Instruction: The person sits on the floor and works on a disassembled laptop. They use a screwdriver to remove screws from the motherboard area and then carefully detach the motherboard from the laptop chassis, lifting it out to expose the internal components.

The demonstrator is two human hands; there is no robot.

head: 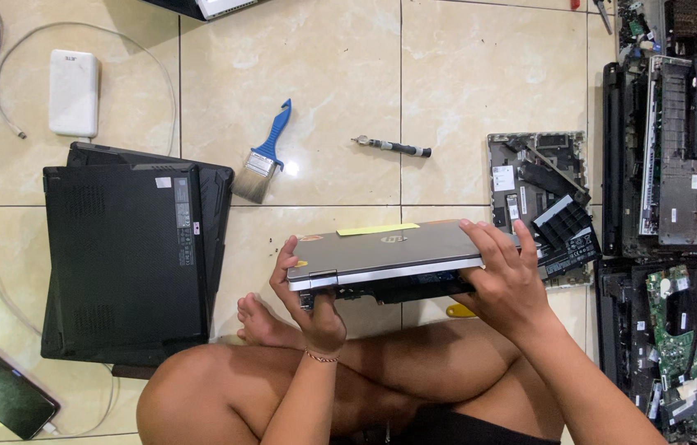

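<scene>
Both hands grip a silver laptop (381,255), lid closed, held off the tiled floor (323,99) above crossed legs: left hand (309,306) clasps its left corner, right hand (506,276) its right end. Blue brush (263,156) and screwdriver (392,147) lie beyond it; black laptops (130,255) stacked left

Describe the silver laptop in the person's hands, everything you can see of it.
The silver laptop is closed and held roughly level above the crossed legs. Its lid looks like brushed metal, with a yellow strip at the far edge and a small round emblem mid-lid. The near edge shows a bright silver band over a dark base. The left hand grips its left corner; the right hand wraps over its right end.
</scene>
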